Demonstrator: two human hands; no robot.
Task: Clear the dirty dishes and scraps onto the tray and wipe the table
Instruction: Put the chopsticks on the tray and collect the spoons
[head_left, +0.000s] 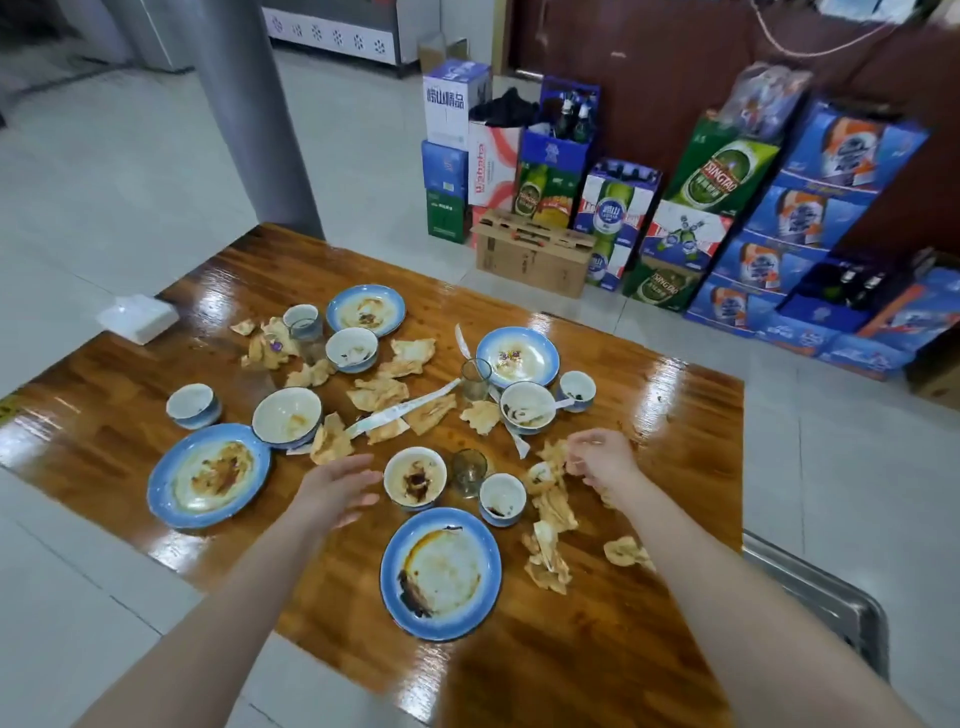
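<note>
The left hand (340, 488) hovers just left of the sauce-smeared blue-rimmed white bowl (415, 477) — grip apart, fingers straight. Right of that bowl, the right hand (602, 460) — grip clamped on crumpled tan paper scraps (551, 453).

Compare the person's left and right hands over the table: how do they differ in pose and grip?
The left hand is open with fingers spread; the right hand has fingers curled. The left hand holds nothing, beside the sauce-stained white bowl; the right hand pinches a crumpled tan scrap. Both hover over the glossy wooden table.
</note>
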